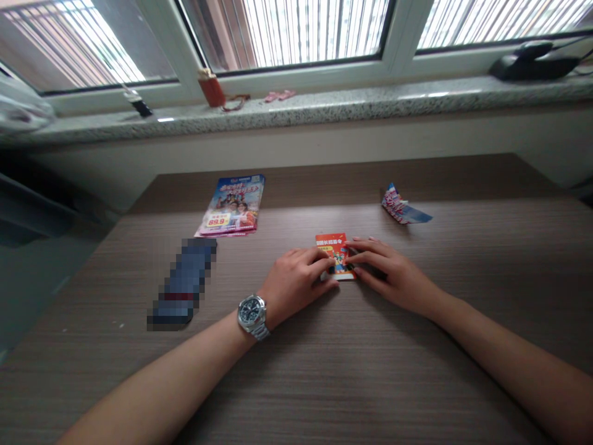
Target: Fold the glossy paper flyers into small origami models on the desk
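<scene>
From here I guess the left hand [295,279], bent, grip unclear, and the right hand [395,272], fingers spread, steady the small red paper rectangle [334,242], needing gentle touches next.

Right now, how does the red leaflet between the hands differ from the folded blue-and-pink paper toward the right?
The red leaflet lies low and looks roughly rectangular; the folded blue-and-pink paper has pointed, raised parts.
Fingers of the left hand and right hand are at the red leaflet; the blue-and-pink paper sits apart from both.
Both are printed and rest on the brown tabletop.
</scene>
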